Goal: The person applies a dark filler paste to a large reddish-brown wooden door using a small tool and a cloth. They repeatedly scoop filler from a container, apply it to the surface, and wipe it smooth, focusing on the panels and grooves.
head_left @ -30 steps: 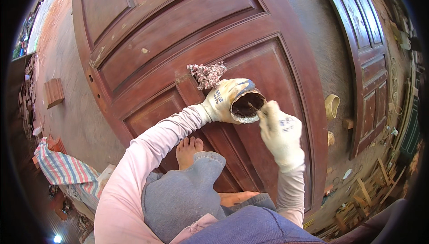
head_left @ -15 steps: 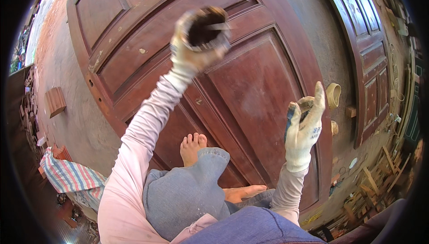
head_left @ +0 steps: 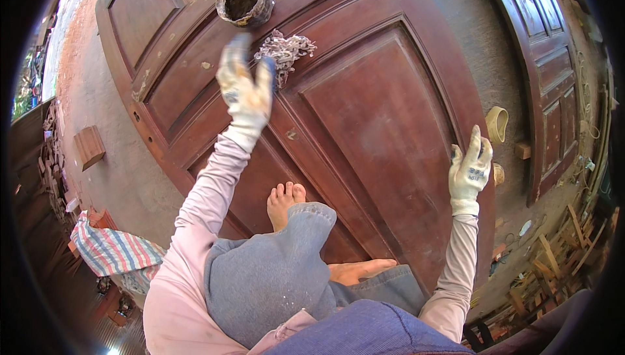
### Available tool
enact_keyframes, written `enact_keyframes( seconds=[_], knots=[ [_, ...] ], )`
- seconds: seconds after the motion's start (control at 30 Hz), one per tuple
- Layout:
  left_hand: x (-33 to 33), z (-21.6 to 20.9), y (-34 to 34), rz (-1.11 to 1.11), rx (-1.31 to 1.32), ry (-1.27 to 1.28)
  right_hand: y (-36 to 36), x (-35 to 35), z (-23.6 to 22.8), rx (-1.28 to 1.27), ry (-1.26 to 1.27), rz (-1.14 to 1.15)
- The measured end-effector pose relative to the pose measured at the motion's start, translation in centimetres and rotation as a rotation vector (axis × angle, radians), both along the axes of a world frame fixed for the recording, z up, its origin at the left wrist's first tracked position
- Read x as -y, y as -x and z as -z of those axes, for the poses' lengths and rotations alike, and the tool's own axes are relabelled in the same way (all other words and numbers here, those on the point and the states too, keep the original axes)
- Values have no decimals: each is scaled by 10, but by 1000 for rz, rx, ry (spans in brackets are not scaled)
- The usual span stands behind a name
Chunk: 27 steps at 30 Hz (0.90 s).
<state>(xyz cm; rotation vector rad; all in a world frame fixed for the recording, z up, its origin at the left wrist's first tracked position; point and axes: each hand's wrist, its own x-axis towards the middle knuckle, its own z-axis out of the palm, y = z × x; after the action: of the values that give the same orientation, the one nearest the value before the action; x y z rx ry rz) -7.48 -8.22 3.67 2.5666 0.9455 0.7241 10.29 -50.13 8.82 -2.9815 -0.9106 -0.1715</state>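
A dark brown panelled wooden door [head_left: 377, 127] lies flat beneath me. On its far part stands a small stained pot [head_left: 260, 7] of dark stuff, with a stick-like handle leaning out of it. Just nearer lies a tangled wad of pale stringy threads [head_left: 285, 52]. My left hand [head_left: 244, 91], in a soiled white glove, is over the door beside the wad, fingers apart and blurred; nothing shows in it. Over the door's right edge, my gloved right hand [head_left: 470, 169] is open with its fingers spread, holding nothing that I can see.
My bare feet [head_left: 361, 272] are on the door. A second panelled door [head_left: 547, 88] lies at the right. Between them are a yellowish ring-shaped piece [head_left: 497, 124] and a wood block [head_left: 522, 150]. At left are another block [head_left: 89, 147] and a striped sack [head_left: 117, 254]; wood scraps [head_left: 553, 264] lie lower right.
My left hand has let go of the pot, which now stands on the door, and has drawn back toward me and left. The stringy wad has come into sight. My right hand has moved right.
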Motion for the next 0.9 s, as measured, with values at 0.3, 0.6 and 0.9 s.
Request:
enact_keyframes(
  seconds=[0.3,0.6,0.9],
  knots=[
    [38,20,-39,525,-57,217,26,47,69,57,-20,-10],
    [63,-2,-174,580,-239,32,22,45,70,11,-80,-56],
    [30,-2,-37,624,-275,10,24,48,72,61,-116,-10]
  ],
)
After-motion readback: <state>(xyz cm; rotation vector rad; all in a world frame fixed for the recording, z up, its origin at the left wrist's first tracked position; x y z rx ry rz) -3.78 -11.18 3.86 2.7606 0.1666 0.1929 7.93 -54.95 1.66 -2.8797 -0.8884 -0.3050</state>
